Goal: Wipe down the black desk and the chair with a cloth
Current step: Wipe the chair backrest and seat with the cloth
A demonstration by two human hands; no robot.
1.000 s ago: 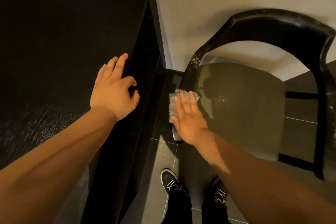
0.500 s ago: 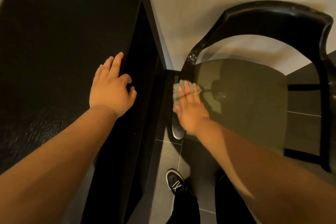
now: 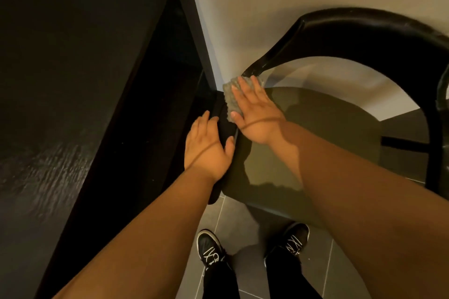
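Head view: right hand (image 3: 255,114) flat, fingers spread, pressing cloth (image 3: 232,97) onto chair (image 3: 340,128) at frame centre — pressed under the palm, not clenched. Left hand (image 3: 206,148) open on the chair's left edge, just below. Desk (image 3: 60,80) fills the left — dark, glossy.

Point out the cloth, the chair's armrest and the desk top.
cloth (image 3: 229,98): head view, on the grey fabric left of the fingers.
armrest (image 3: 224,126): head view, on the black pad between the hands.
desk top (image 3: 73,68): head view, on its bare dark surface.
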